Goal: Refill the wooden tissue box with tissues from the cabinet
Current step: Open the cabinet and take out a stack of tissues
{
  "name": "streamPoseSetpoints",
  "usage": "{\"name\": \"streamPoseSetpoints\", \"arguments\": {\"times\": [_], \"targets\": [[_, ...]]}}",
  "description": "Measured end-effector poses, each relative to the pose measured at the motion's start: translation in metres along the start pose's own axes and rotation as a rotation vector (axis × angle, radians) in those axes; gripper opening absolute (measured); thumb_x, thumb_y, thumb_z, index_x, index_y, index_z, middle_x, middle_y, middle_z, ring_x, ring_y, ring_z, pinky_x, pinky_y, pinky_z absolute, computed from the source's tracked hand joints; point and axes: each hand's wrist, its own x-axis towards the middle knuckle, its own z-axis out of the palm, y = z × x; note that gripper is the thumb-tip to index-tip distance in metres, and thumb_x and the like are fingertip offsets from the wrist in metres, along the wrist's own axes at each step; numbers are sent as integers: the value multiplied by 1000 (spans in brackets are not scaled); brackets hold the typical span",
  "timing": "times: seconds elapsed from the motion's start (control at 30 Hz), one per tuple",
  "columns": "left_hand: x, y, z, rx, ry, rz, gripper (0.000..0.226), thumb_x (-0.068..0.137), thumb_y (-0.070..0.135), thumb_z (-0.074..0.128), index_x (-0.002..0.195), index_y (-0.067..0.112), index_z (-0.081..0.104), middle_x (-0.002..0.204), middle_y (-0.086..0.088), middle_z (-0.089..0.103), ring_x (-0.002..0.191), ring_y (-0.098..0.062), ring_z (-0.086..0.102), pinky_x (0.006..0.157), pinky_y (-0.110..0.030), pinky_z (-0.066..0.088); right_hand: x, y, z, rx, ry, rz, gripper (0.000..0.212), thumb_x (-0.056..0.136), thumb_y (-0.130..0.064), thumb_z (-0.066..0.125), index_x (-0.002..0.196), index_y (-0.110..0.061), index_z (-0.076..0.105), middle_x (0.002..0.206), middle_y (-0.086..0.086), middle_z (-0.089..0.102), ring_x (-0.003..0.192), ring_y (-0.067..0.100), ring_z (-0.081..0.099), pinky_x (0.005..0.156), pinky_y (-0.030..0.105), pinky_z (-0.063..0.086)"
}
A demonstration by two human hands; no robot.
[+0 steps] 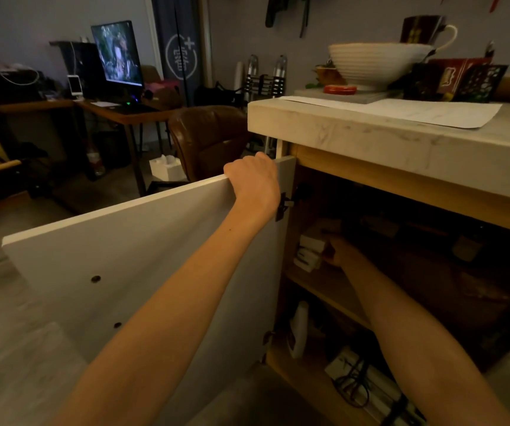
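Note:
The white cabinet door (118,259) stands swung open to the left. My left hand (255,182) grips its top edge near the hinge side. My right hand (344,252) reaches deep into the dark upper shelf (330,290) of the cabinet, right beside a stack of small white packs (309,253). The shadow hides its fingers, so I cannot tell whether it holds anything. No wooden tissue box is in view; a white box with tissue sticking out (166,169) sits on the floor by the chair.
A marble countertop (401,139) overhangs the cabinet and carries a white bowl (376,64), a mug and boxes. The lower shelf holds a white bottle (298,330) and cables. A brown leather chair (210,139), a desk and a lit monitor (117,53) stand behind the door.

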Motion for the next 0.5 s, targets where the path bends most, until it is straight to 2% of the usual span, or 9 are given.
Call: {"name": "streamPoseSetpoints", "arguments": {"times": [0.13, 0.2, 0.23, 0.3, 0.37, 0.43, 0.5], "targets": [[-1, 2, -3, 4, -18, -8, 39, 85, 33, 72, 109, 11, 51, 82, -3, 51, 69, -17, 47, 67, -31, 34, -23, -7, -9, 168, -15, -48, 46, 96, -22, 58, 139, -9, 47, 127, 15, 57, 122, 29, 53, 85, 34, 51], [-3, 1, -7, 3, -30, 0, 38, 85, 32, 72, 110, 11, 51, 84, -4, 54, 73, -19, 51, 68, -32, 35, -43, -10, -15, 200, -45, -74, 45, 95, -19, 58, 138, -9, 48, 132, 15, 56, 124, 29, 52, 88, 34, 49], [-4, -1, -8, 0, -47, 12, 40, 85, 31, 72, 112, 10, 51, 89, -5, 58, 78, -20, 56, 68, -33, 35, -55, -11, -17, 218, -65, -78, 44, 95, -18, 58, 137, -9, 48, 132, 14, 56, 122, 29, 53, 87, 34, 50], [-4, -7, -13, -26, -94, 52, 47, 86, 33, 71, 119, 8, 49, 106, -7, 63, 96, -24, 62, 70, -35, 38, -83, -10, -19, 256, -115, -86, 44, 94, -16, 59, 136, -9, 49, 116, 13, 61, 106, 26, 59, 79, 34, 52], [-3, -19, -24, -77, -161, 144, 60, 87, 41, 68, 130, 7, 45, 123, -13, 60, 113, -31, 59, 82, -39, 45, -120, -10, -18, 248, -155, -111, 41, 92, -13, 60, 132, -9, 50, 102, 10, 61, 103, 26, 58, 83, 36, 50], [-5, -37, -41, -136, -254, 256, 67, 89, 48, 62, 137, 6, 42, 135, -16, 54, 122, -34, 53, 93, -42, 44, -155, -7, -17, 186, -170, -158, 43, 90, -12, 63, 131, -10, 51, 104, 10, 62, 107, 27, 57, 83, 39, 50], [-11, -61, -50, -182, -332, 303, 65, 91, 53, 55, 138, 9, 44, 139, -14, 51, 123, -31, 52, 96, -41, 43, -186, -6, -18, 124, -192, -188, 46, 87, -13, 68, 130, -12, 51, 114, 10, 62, 108, 26, 59, 74, 39, 53]]}}
